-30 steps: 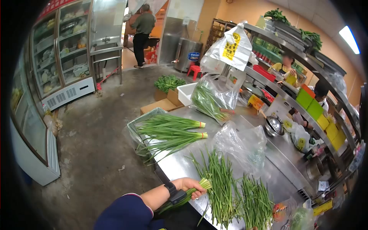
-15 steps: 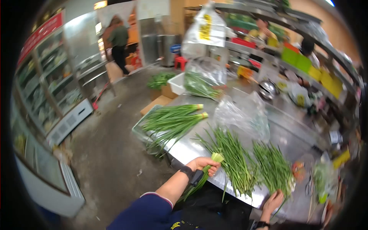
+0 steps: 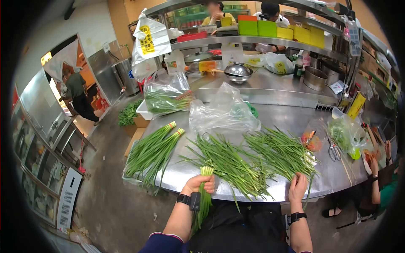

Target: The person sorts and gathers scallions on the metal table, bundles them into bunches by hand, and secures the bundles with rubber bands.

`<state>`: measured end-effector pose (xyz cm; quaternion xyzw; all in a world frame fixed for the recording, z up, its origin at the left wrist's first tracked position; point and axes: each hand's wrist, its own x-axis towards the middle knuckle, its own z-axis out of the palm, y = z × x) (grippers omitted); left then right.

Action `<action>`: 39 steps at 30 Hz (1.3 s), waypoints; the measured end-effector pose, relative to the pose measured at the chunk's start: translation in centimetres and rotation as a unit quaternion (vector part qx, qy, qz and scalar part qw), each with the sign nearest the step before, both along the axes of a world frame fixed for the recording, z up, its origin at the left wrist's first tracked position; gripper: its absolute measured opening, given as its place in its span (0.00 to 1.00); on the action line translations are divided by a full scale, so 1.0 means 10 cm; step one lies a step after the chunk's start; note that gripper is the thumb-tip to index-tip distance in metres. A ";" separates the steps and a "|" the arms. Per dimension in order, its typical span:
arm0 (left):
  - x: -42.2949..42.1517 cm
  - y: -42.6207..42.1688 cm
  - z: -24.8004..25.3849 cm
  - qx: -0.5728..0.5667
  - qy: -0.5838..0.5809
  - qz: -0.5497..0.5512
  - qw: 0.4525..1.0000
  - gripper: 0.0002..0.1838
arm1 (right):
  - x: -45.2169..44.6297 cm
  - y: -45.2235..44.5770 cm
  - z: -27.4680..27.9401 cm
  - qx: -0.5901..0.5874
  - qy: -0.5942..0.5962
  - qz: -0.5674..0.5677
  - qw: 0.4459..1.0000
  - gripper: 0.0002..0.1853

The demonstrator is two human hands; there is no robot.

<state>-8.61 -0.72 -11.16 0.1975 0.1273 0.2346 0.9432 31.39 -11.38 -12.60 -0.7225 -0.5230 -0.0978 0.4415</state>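
My left hand is wrapped round a bunch of garlic chives, pale cut ends up and green leaves hanging down past the wrist. It is in front of the table's near edge. My right hand, fingers curled together, touches the near edge of a loose heap of chives; what its fingertips pinch, if anything, is hidden. A second loose heap of chives lies between my hands. Farther left are two banded bunches of chives, side by side, their leaves reaching over the table edge.
The steel table also bears a crumpled clear bag, bagged greens, scissors and a bag of vegetables. Behind stands a shelf. A co-worker's hands are at the right; another person is by the doorway.
The view has swung to the right and levelled, showing more of the table's right side and the co-worker there. My left hand still grips its bunch; my right hand stays at the right heap.
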 end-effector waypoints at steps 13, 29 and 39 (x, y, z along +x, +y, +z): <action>-0.01 -0.01 -0.07 0.002 -0.012 0.019 1.000 0.09 | 0.01 0.02 0.02 0.020 0.015 0.000 1.000 0.09; 0.05 -0.01 -0.13 0.086 0.000 0.024 0.996 0.13 | 0.21 -0.11 0.27 0.016 0.150 0.023 0.988 0.10; 0.04 0.03 -0.06 0.052 0.004 0.040 0.998 0.11 | 0.89 0.50 0.50 -0.162 -0.064 -0.023 0.984 0.09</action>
